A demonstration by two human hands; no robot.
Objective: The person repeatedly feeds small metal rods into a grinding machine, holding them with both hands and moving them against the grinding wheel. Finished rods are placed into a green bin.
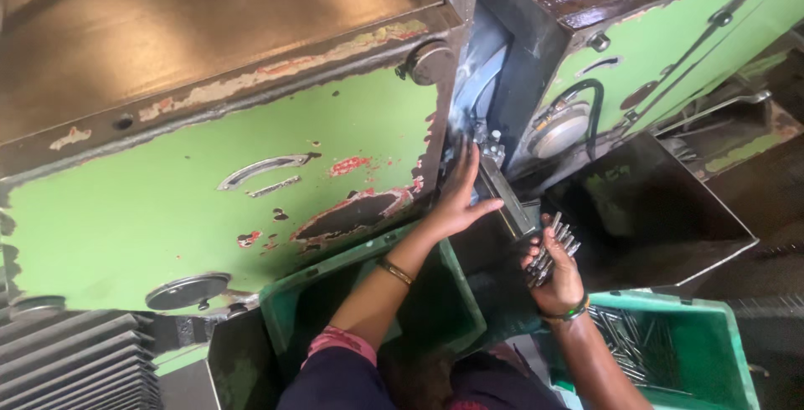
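The left hand [459, 196] was extended forward into the narrow gap between the two halves of a worn green-painted metal machine [209, 201], fingers spread flat and apart, holding nothing. Its fingertips lay against the small steel feed fixture [494, 154] inside the gap, just below a pale curved guard. A thin gold bangle [394, 272] circled the left wrist.

The right hand [557, 276] was raised just right of the gap, its grip clamped on a bundle of short grey metal pins [551, 247]. The pins stood roughly upright and fanned out above the fingers. A green beaded bracelet [568, 314] sat on the right wrist.

Below the right forearm stood a green plastic crate [720, 351] that contained more loose metal pins. A second green plastic crate [456, 309] sat under the left forearm; its contents could not be told. A dark sheet-metal chute [662, 217] sloped down on the right of the gap. A stack of grey ribbed plates [75, 360] occupied the lower left corner.
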